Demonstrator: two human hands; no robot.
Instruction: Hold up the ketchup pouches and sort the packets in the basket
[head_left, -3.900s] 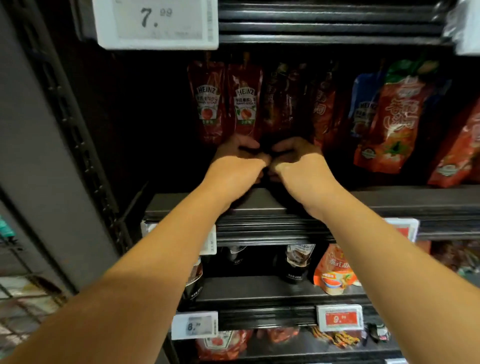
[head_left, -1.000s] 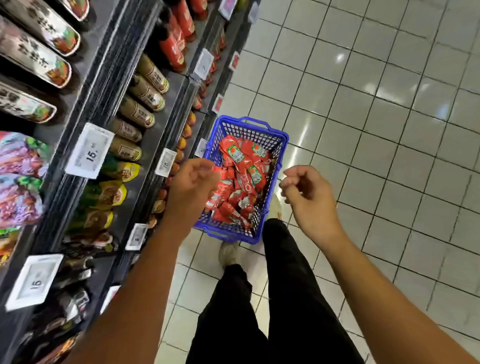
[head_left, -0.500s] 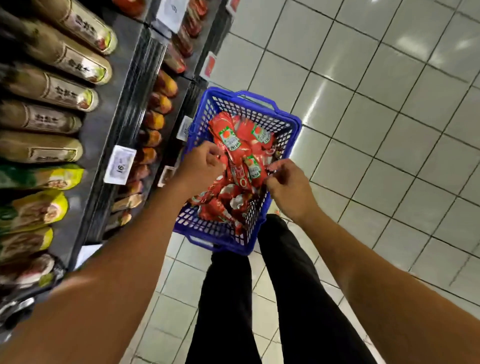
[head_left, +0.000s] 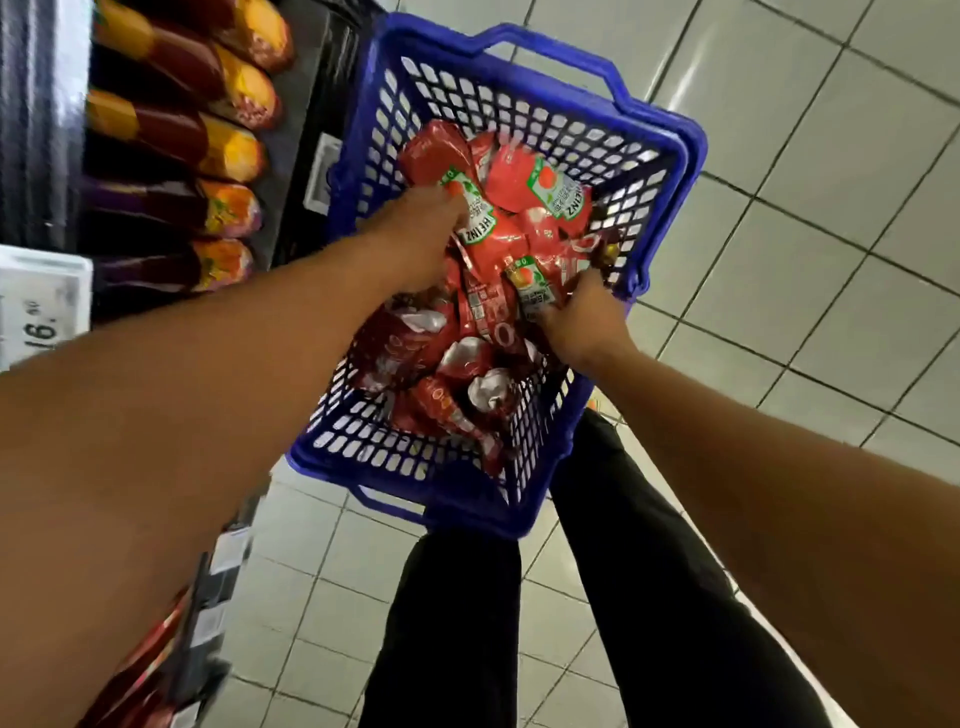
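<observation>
Red ketchup pouches are piled in the blue basket on the tiled floor, and both hands are now sunk into the pile, where a second ago they hovered above it. One pouch is grasped by the left hand and another is pinched by the right hand, so pouches are being picked up beside the shelf bottles

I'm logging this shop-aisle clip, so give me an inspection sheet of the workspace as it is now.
Surface: pale tiled floor, the basket standing on it.
Job's things: red sauce pouches heaped in the blue basket.
Clutter: nothing seen.
Hands: left hand and right hand both down among the pouches; their grip is hidden.
Cables: nothing seen.
Surroundings: shelves of bottles on the left, price tag, dark trousers below.
</observation>
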